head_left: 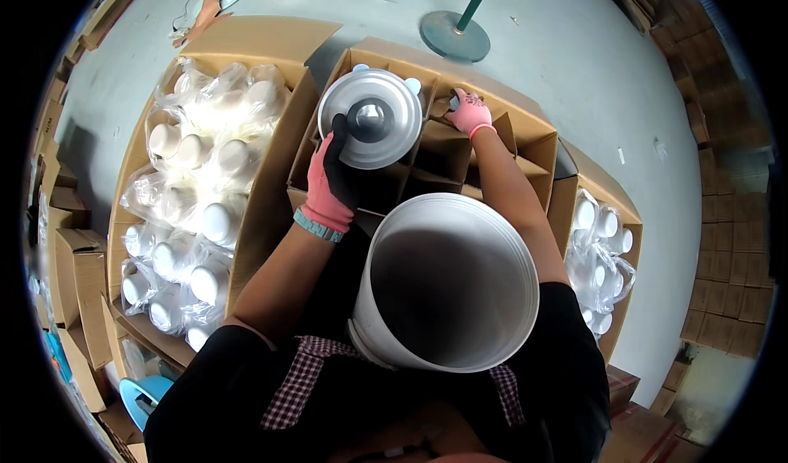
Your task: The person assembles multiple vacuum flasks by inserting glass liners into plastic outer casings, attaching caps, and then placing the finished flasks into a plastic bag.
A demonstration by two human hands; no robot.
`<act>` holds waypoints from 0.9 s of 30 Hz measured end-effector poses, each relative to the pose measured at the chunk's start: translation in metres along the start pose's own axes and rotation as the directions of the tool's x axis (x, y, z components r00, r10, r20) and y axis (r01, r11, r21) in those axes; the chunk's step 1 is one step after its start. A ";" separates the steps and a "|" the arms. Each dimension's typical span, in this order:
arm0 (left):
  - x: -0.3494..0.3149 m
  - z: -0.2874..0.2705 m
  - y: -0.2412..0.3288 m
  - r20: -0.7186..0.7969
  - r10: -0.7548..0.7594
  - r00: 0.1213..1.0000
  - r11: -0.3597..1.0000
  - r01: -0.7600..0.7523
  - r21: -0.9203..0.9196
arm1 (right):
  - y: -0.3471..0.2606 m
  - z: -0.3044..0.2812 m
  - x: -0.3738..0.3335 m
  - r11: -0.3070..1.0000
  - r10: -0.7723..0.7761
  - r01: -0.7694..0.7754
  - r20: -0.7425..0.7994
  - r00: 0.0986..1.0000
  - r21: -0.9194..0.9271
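My left hand [330, 180], in a pink glove with black palm and fingers, is closed on a round silver metal funnel [394, 135] with a dark middle. The funnel is over the left part of a cardboard box [525, 106] split by dividers [443, 130]. Pale blue-white round tops [413, 85] peek out behind its rim. At the far side of that box, my right hand [470, 114], also pink-gloved, has its fingers curled around a small pale thing, mostly hidden. Between my arms stands a white bucket [361, 315], its inside shadowed.
To the left is an open carton [271, 159] of white-capped bottles [220, 223] in clear plastic. Another bottle carton [628, 204] stands to the right. A dark green round stand base [454, 36] is on the floor ahead. Stacked brown cartons [722, 258] line the right side.
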State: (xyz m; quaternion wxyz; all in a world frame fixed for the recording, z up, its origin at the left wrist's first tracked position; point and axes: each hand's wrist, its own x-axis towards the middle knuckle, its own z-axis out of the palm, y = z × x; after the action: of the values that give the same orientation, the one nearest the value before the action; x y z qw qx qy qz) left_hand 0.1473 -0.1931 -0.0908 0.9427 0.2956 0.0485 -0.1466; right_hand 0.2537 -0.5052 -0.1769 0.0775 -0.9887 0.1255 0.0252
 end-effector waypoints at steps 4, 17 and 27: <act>0.004 0.021 0.001 0.113 -0.200 0.973 0.927 0.225 -0.299 | 0.002 -0.001 0.014 0.991 -0.051 0.064 0.114 0.992 -0.114; -0.016 0.121 0.059 0.541 0.180 0.822 0.963 -0.035 -0.267 | -0.074 -0.323 -0.284 0.468 0.095 0.625 -0.739 0.667 0.624; -0.084 0.119 0.148 0.567 -0.128 0.814 0.989 0.066 0.129 | -0.084 -0.212 -0.312 -0.137 -0.143 0.410 -0.428 0.892 0.902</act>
State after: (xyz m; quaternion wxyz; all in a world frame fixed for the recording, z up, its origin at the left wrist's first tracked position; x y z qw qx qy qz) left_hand 0.1132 -0.1247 0.1020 0.8882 0.2835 -0.2300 -0.2789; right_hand -0.0201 -0.3823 0.0667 0.7592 -0.6162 -0.1033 -0.1822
